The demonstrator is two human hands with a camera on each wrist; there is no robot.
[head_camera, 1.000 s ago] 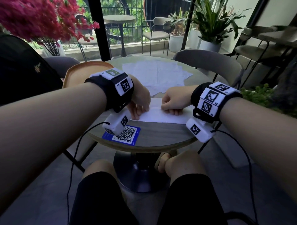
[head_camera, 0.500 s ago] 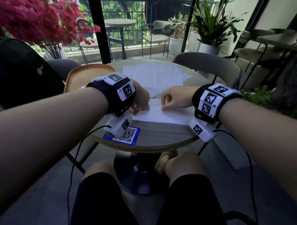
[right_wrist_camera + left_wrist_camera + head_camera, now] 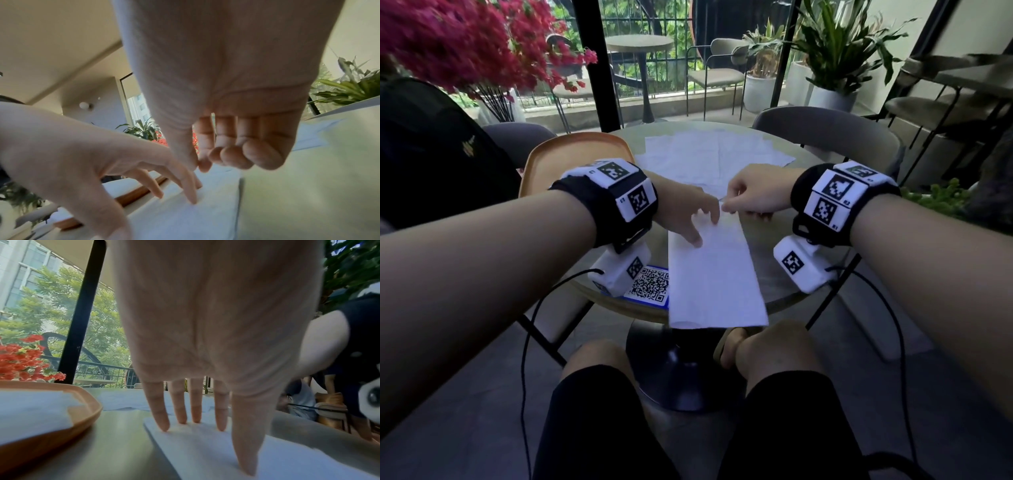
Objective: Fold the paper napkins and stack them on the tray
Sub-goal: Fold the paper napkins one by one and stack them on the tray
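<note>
A white napkin (image 3: 712, 274), folded into a long strip, lies lengthwise on the round table (image 3: 767, 267), and its near end hangs over the table's front edge. My left hand (image 3: 688, 219) presses straight fingertips (image 3: 162, 425) onto the strip's far end (image 3: 205, 444). My right hand (image 3: 750, 195) pinches the strip's far right corner between thumb and forefinger (image 3: 202, 164), its other fingers curled. The orange tray (image 3: 571, 150) sits at the back left and holds a folded white napkin (image 3: 30, 410). Unfolded napkins (image 3: 715, 154) are spread at the table's far side.
A blue-edged QR card (image 3: 650, 284) lies at the front left of the table, partly under the strip. Grey chairs (image 3: 825, 126) stand behind and to the left. Red flowers (image 3: 465, 44) lean in from the far left. My knees are below the table edge.
The folded napkin lay crosswise under both hands; now it is turned lengthwise toward me and overhangs the front edge. My left fingers have straightened onto it, and my right hand pinches its far corner.
</note>
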